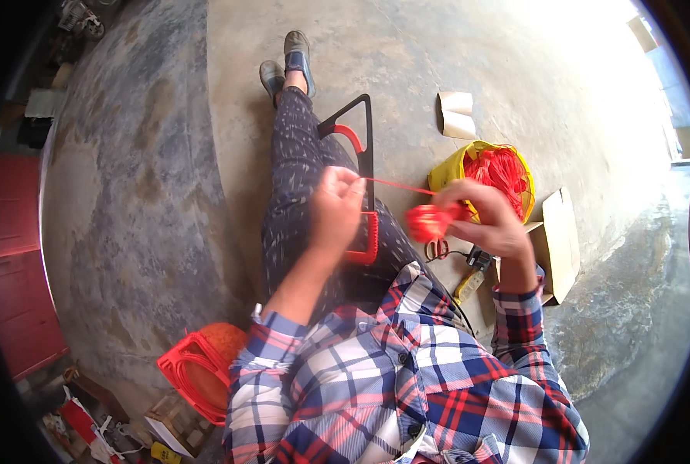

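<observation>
left hand (335, 210) pinches red cord (395, 185) against a black triangular frame (366, 155) lying on the lap, partly wrapped in red. right hand (488, 216) grips a red cord ball (426, 223); cord runs taut between the hands, which are apart. yellow bag (445, 172) of cord, scissors (437, 249), cardboard (561, 232) on the floor at right.

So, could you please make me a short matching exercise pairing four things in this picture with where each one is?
Things:
1. small ball of red cord
2. black triangular frame
3. yellow bag of red cord
4. red plastic frames

Places:
A. on the floor behind the right hand
B. in the right hand
C. on the floor by the left elbow
D. on the lap, at the left hand

Pairs: 1-B, 2-D, 3-A, 4-C
</observation>
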Demonstrator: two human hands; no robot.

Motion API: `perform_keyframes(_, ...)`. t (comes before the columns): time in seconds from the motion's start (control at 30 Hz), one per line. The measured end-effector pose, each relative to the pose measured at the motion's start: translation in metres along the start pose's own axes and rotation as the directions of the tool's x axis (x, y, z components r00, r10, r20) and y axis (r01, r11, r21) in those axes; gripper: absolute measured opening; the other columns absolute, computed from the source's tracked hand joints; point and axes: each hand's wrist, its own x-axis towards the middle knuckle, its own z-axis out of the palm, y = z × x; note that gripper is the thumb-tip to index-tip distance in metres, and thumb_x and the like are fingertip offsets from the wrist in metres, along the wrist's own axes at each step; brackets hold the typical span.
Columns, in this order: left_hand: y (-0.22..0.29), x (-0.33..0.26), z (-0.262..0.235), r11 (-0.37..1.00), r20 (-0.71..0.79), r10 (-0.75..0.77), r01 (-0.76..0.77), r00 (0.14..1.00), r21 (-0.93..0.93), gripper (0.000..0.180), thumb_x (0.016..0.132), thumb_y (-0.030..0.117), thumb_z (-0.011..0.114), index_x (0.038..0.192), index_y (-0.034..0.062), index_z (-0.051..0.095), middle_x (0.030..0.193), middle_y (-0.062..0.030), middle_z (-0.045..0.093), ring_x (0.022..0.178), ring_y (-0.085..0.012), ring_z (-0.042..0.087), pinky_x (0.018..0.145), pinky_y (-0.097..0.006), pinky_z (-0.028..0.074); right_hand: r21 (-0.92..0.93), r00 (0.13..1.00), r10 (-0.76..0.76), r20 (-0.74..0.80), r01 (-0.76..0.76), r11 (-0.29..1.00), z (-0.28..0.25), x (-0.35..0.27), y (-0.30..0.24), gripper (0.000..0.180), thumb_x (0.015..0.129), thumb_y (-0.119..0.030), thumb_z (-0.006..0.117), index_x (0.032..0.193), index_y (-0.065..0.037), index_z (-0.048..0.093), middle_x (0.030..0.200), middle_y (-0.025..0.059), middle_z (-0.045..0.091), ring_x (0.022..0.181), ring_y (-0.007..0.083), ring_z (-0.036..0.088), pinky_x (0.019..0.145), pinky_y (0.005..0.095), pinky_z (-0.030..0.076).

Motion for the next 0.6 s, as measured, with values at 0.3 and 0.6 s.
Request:
perform_keyframes(0.3, -0.034, -0.018, -0.009, 0.843, 0.099, 0.148, -0.177, 0.984, 0.508, 0.010, 0.083, 0.007, 0.062, 0.085, 0.0003, 0.054, 0.082, -0.0186, 0.061, 0.079, -0.0379, 0.061, 0.070, -0.043, 0.049, 0.217, 0.929, 0.349, -0.126, -0.318, 0.923, 0.085, 0.019, 0.134, 0.024, 0.078, -0.008, 0.069, 0.102, -0.003, 0.065, 0.092, 0.0115, 0.069, 0.085, 0.0220, 0.068, 0.077, 0.0350, 0.052)
perform_keyframes(0.6, -0.032, -0.017, -0.012, 0.961, -0.059, 0.120, -0.101, 0.991, 0.258, 0.004, 0.087, 0.001, 0.059, 0.086, 0.0019, 0.056, 0.072, -0.0100, 0.063, 0.064, -0.0191, 0.063, 0.059, -0.031, 0.050, 0.091, 0.949, 0.216, -0.231, -0.200, 0.976, 0.088, 0.022, 0.105, 0.033, 0.076, -0.007, 0.072, 0.107, -0.002, 0.062, 0.103, 0.0133, 0.065, 0.091, 0.0249, 0.066, 0.080, 0.0326, 0.053)
